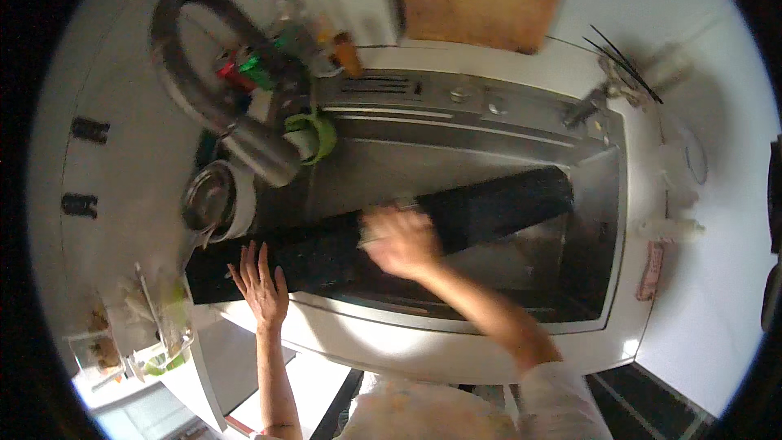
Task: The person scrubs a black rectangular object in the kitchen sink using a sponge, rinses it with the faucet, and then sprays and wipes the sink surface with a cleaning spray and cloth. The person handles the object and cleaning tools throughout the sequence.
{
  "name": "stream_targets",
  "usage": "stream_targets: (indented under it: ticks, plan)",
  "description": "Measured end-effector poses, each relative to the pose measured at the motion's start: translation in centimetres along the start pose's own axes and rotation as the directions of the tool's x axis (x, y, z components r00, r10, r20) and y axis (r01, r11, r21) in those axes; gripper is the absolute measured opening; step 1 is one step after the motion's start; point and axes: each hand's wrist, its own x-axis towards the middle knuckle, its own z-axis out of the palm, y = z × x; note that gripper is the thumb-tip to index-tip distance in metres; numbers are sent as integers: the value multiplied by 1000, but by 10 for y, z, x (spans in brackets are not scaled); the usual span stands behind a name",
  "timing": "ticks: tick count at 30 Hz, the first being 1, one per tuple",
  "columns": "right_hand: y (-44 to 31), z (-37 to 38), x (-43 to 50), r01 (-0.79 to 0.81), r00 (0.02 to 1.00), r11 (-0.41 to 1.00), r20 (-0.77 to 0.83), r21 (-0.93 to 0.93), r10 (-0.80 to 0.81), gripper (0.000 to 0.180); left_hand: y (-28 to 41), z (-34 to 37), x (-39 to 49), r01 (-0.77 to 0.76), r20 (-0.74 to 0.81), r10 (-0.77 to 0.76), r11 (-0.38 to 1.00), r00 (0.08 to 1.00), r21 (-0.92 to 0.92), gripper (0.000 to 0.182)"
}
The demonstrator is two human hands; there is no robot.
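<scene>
A long black panel [495, 208] lies slantwise across the stainless steel sink [391, 165], its left end over the counter's front edge and its right end in the basin. My left hand [263, 290] rests flat on the panel near that left end, fingers spread, holding nothing. On the middle of the panel, my right hand [400, 241] presses down with bent fingers and is blurred. Pale edges of a thin pad or cloth [367, 239] show beneath its fingers; most of that item is hidden by the hand.
A curved pull-out faucet [183, 67] arches over the sink's left side. Beside it are a white bowl [245, 201] and a green ring-shaped item [327, 137]. Behind the sink leans a wooden cutting board [479, 0]. Plastic containers [101, 354] stand at lower left.
</scene>
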Motion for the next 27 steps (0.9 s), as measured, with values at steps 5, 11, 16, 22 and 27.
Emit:
stream_targets:
  ticks: [5,11,16,22,27]
  plan:
    - [161,-84,-77,-401,899,867,52,-296,434,41,-63,3,-43,404,-318,-348,905,882,130,46]
    - [105,-42,-55,-219,970,927,40,-304,242,41,-112,35,-67,391,-163,-907,322,388,-862,64]
    - [-76,33,22,-53,980,999,192,-5,53,60,-144,40,-57,-249,330,-820,-481,468,-841,26]
    - [-210,106,80,142,977,978,140,153,-164,66,-145,37,-56,-183,253,-821,-392,512,-902,25]
    - [-125,53,38,91,944,993,312,70,-109,66,-145,35,-64,-238,200,-819,-375,538,-896,26]
